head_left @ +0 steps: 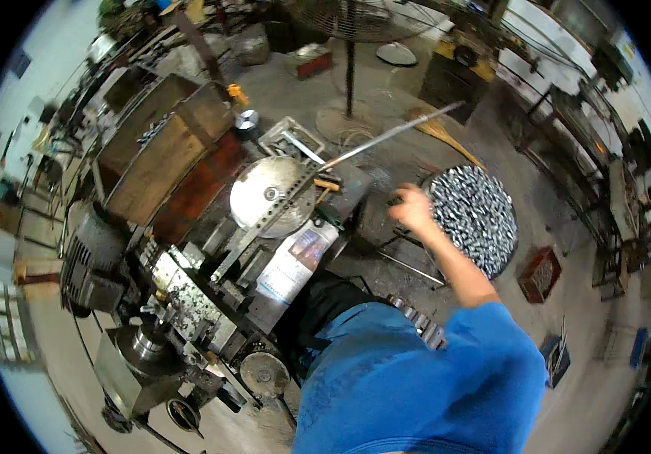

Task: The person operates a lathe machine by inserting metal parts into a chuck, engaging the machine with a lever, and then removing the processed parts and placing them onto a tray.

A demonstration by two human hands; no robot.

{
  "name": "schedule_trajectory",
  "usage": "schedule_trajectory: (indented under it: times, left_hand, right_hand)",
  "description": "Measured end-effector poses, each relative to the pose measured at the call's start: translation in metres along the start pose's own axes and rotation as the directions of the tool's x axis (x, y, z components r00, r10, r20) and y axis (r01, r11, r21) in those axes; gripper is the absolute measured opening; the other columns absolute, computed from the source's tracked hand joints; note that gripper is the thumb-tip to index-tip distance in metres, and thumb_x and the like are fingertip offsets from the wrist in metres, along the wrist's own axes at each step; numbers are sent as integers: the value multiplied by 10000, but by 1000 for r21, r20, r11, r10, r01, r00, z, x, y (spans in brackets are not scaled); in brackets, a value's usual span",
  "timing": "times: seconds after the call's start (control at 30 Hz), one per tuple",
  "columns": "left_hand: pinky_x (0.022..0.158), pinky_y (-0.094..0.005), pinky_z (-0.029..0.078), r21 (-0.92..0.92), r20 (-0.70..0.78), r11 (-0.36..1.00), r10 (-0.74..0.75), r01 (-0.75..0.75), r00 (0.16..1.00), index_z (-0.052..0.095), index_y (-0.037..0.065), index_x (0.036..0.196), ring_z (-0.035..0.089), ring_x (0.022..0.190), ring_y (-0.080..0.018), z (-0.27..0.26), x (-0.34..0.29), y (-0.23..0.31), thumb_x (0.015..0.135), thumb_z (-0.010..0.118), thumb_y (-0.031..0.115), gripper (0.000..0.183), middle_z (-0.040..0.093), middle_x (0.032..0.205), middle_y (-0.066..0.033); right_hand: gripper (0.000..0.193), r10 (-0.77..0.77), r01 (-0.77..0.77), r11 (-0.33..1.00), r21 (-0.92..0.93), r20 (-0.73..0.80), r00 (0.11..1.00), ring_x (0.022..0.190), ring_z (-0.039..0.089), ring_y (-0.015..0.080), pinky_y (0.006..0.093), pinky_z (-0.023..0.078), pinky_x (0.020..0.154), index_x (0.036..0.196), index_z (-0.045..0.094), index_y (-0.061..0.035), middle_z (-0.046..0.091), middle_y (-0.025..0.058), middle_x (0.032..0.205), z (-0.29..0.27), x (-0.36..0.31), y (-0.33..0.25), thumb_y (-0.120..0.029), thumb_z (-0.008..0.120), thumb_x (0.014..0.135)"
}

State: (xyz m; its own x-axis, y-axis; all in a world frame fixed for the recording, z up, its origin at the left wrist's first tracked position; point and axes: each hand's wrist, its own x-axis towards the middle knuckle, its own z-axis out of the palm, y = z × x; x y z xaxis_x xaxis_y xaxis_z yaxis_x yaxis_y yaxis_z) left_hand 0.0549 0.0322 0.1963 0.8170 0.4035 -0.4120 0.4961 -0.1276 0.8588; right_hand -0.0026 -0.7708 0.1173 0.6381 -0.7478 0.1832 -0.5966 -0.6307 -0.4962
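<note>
My right hand [414,212] is stretched forward over the gap between the machine bench and a round bin. Its fingers are curled, with a small dark spot at their tips; what they hold, if anything, I cannot make out. Just right of the hand, the round bin is heaped with small shiny metal pieces [477,219]. My left hand is out of sight. In front of me a pale round metal disc [253,193] sits on the machine, crossed by a perforated bar [284,208]. A long metal rod [394,138] slants up to the right from there.
A printed sheet [288,274] lies on the bench. To the left stand a lathe chuck [147,344] and a large wooden box [151,163]. A pedestal fan [350,68] and a broom [446,138] are ahead. A red crate [540,275] is on the floor at right.
</note>
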Motion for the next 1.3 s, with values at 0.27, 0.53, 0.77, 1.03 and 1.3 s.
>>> schedule_trajectory:
  times: [0.27, 0.53, 0.77, 1.03, 1.3]
  left_hand:
    - [628, -356, 522, -2, -66, 997, 77, -78, 995, 515, -64, 1068, 514, 608, -200, 13, -8, 12, 823, 645, 173, 364, 517, 688, -106]
    - [581, -370, 514, 17, -133, 998, 56, -54, 990, 535, -43, 974, 552, 584, -229, -3, 7, -5, 824, 630, 197, 299, 550, 677, -130]
    - [485, -342, 468, -2, -9, 980, 201, -201, 979, 513, -19, 797, 514, 495, -170, -15, 15, -16, 791, 658, 259, 314, 486, 569, -53]
    - [531, -343, 522, -41, -84, 983, 173, -177, 981, 576, -30, 870, 574, 541, -188, 9, -1, -1, 793, 650, 234, 284, 547, 592, -79]
    - [645, -298, 461, 691, -165, 644, 583, -329, 795, 590, -8, 1018, 563, 638, -158, 66, -82, 141, 753, 647, 126, 302, 591, 692, -96]
  right_hand:
    - [398, 452, -210, 742, -637, 244, 858, 995, 583, 304, 355, 421, 907, 988, 621, -8, 607, 193, 1048, 10, 36, 104, -292, 560, 717]
    - [408, 440, -229, 819, -526, 320, 839, 996, 581, 289, 353, 452, 860, 1005, 602, -31, 609, 164, 1049, 16, 27, 96, -318, 572, 716]
    - [383, 382, -111, 808, -578, 371, 846, 982, 590, 289, 375, 479, 827, 924, 655, -47, 616, 173, 1033, 13, 17, 106, -349, 540, 719]
    - [380, 464, -344, 805, -482, 151, 873, 950, 595, 334, 384, 480, 824, 872, 634, 13, 622, 221, 962, 13, 19, 123, -303, 605, 663]
    - [396, 367, -232, 842, -486, 203, 908, 966, 580, 361, 402, 466, 847, 898, 597, 38, 595, 252, 1009, 7, 33, 108, -280, 601, 662]
